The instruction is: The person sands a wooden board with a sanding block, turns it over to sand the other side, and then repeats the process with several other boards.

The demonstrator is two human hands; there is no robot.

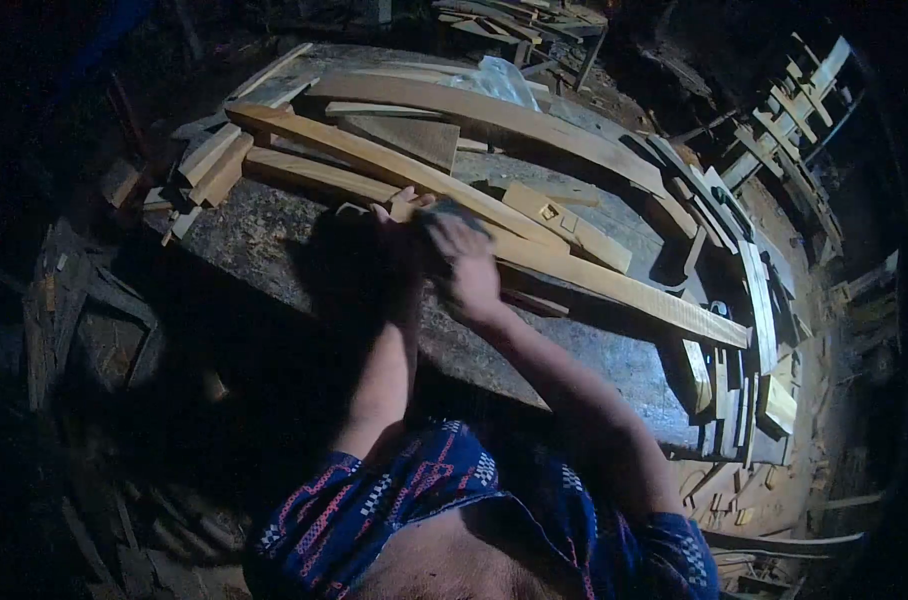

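On a worn workbench (244, 235) lie several pieces of wood. My left hand (404, 207) is at the near long board (614, 278), a light thumb and finger showing against it; the rest is in shadow. My right hand (462, 250) lies with its fingers spread over a dark object (452, 212) on the same board, pressed on its top. What the dark object is cannot be made out. A second long board (354, 146) runs just beyond both hands, and a short piece with a cut slot (564, 222) lies to the right.
A wide curved plank (494, 112) and a clear plastic bag (507, 82) are at the bench's far side. Stacked strips (759, 310) line its right end. Short blocks (214, 165) sit at the left corner. More wood (509, 20) is piled beyond.
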